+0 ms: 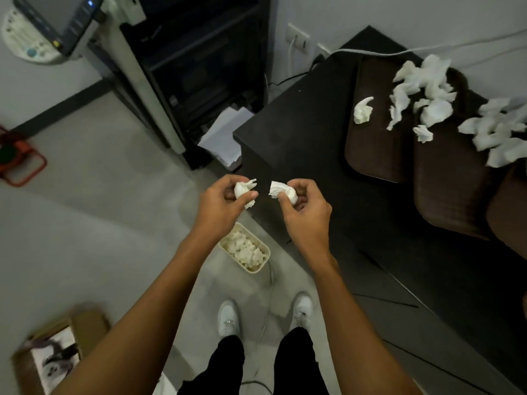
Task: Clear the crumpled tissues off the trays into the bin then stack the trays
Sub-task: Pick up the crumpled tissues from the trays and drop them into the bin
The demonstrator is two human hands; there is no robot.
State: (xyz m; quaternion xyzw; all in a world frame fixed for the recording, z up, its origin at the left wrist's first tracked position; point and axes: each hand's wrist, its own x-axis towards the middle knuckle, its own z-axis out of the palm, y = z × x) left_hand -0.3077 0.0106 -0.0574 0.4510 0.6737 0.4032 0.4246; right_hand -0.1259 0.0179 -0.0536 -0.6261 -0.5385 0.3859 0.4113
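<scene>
While left hand (221, 202) and right hand (305, 208) each clamp fingers (251, 195) on a crumpled white tissue (242, 189), a cream plastic bin (254, 271) stands near. Loose tissues (436, 109) litter dark brown trays (376, 155) far right.

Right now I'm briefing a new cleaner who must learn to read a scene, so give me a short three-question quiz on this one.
1. True or false: the left hand and the right hand each hold a crumpled tissue.
2. The bin stands: A on the table; B on the floor below the hands; C on the printer.
3. Are the trays free of loose tissues yet?
Key: 1 true; 2 B; 3 no.
</scene>
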